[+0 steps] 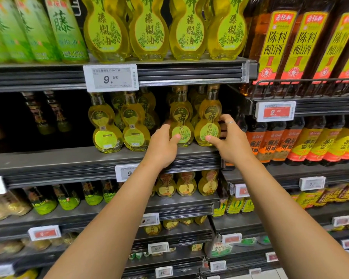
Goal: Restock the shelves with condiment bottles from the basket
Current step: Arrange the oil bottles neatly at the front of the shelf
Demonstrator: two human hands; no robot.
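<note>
Gourd-shaped bottles of yellow oil with green labels stand on the middle shelf (pixel 69 160). My left hand (pixel 162 146) wraps the lower part of one such bottle (pixel 180 115), thumb on its label. My right hand (pixel 228 137) grips the neighbouring bottle (pixel 209 115) at the shelf's right end, thumb in front and fingers behind. Both bottles stand upright on the shelf with labels facing out. Two more gourd bottles (pixel 106 125) stand to the left, turned back-side out. The basket is out of sight.
The left half of the middle shelf is dark, with two dark bottles (pixel 46 113) far back. A price tag (pixel 111 77) hangs from the shelf above. Dark vinegar bottles (pixel 302 141) fill the bay to the right. Lower shelves hold more small bottles.
</note>
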